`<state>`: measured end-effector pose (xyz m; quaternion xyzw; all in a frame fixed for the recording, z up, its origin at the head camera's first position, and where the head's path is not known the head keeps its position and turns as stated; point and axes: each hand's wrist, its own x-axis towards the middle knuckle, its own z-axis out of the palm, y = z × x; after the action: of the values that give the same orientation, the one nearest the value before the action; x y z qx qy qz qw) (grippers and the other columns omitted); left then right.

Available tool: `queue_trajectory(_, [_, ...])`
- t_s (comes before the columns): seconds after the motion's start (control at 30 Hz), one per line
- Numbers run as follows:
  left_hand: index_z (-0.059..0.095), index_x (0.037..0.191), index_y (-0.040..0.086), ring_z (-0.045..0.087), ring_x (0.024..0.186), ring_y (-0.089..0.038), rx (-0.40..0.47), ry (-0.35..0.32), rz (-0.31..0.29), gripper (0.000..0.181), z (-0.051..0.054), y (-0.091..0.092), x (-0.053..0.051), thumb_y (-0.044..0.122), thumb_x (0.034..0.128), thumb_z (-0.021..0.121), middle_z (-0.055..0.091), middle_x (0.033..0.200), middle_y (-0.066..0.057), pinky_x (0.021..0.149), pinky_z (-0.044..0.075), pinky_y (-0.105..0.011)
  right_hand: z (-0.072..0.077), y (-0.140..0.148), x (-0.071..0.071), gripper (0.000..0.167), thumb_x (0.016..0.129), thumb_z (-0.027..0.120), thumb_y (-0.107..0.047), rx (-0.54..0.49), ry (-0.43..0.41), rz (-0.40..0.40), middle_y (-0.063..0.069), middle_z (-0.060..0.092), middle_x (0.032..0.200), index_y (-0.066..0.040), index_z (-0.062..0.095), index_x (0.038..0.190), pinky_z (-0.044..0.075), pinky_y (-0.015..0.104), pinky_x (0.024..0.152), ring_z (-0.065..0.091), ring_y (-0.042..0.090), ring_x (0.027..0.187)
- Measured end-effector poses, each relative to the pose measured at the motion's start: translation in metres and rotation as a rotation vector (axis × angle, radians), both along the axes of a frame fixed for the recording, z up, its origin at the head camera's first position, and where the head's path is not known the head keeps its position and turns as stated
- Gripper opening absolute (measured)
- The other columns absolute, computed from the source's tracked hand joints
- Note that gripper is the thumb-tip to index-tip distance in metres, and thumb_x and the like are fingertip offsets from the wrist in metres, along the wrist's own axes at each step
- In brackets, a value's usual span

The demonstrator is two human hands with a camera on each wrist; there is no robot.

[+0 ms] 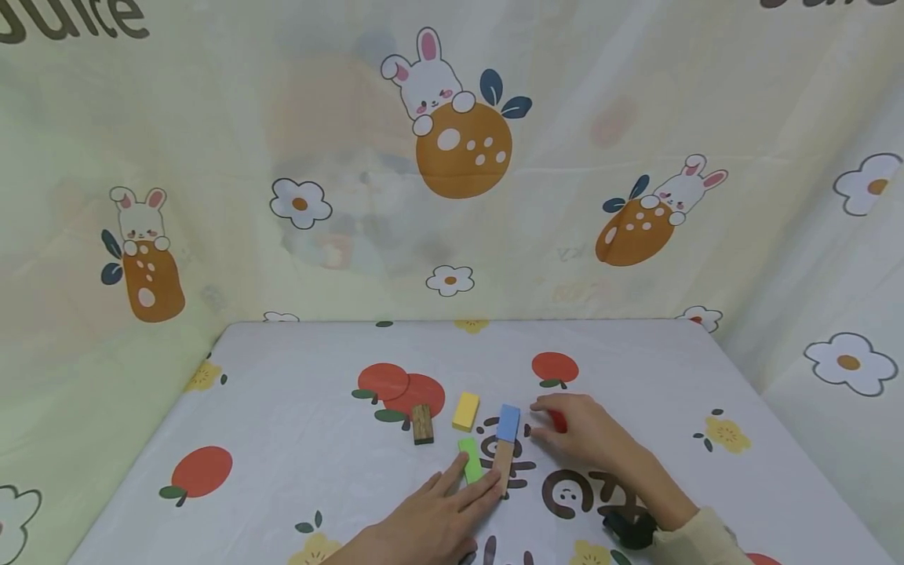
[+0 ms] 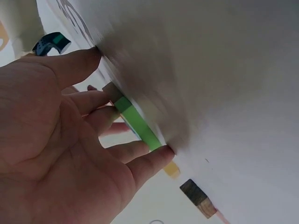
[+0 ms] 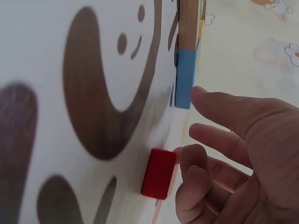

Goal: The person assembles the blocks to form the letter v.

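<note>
A blue block [image 1: 508, 423] lies end to end with a light wooden block [image 1: 504, 458]. My left hand [image 1: 434, 514] rests its fingertips on the wooden block and on a green block [image 1: 470, 461] just left of it; its fingers are extended. In the left wrist view, the green block [image 2: 140, 125] lies beside the fingers of the left hand [image 2: 70, 140]. To the right of the blue block is my right hand [image 1: 589, 431], thumb apart from the fingers. A red block [image 3: 159, 174] stands by the curled outer fingers of the right hand [image 3: 233, 158]; whether they touch is unclear.
A yellow block [image 1: 465, 412] lies behind the green one. Farther left is a dark wooden block [image 1: 422, 424]. A printed white cloth [image 1: 297, 439] covers the table, and a patterned curtain [image 1: 565, 275] hangs behind it. A dark band is around the right wrist.
</note>
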<state>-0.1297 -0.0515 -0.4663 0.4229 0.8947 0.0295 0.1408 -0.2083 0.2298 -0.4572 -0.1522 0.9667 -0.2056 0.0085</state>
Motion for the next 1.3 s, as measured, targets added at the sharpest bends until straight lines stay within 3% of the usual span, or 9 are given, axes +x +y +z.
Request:
queue_trajectory(0.33, [0.02,0.17,0.035,0.024,0.165,-0.035,-0.01,-0.03,0.004,0.076,0.0,0.001,-0.001,0.043,0.1068,0.061,0.019,0.178,0.017,0.117,0.051,-0.053,0.003,0.015,0.002,0.054,0.083,0.091,-0.024,0.054,-0.03,-0.003,0.011,0.076,0.129,-0.01,0.073,0.133,0.061,0.055,0.099,0.068,0.034,0.118])
queue_trajectory(0.77, [0.02,0.17,0.034,0.024,0.166,-0.034,-0.007,-0.035,0.013,0.077,0.0,0.001,0.0,0.042,0.1064,0.062,0.019,0.178,0.017,0.118,0.05,-0.052,0.004,0.02,0.002,0.055,0.082,0.092,-0.024,0.051,-0.063,-0.032,0.015,0.073,0.137,-0.01,0.074,0.132,0.052,0.061,0.111,0.063,0.043,0.135])
queue_trajectory(1.3, [0.019,0.171,0.034,0.024,0.166,-0.035,-0.022,-0.036,0.009,0.077,-0.002,0.001,-0.001,0.043,0.1069,0.061,0.019,0.178,0.017,0.118,0.051,-0.051,0.01,0.028,0.003,0.058,0.08,0.092,-0.017,0.043,-0.077,0.013,0.017,0.073,0.136,-0.005,0.073,0.133,0.055,0.06,0.107,0.062,0.045,0.135])
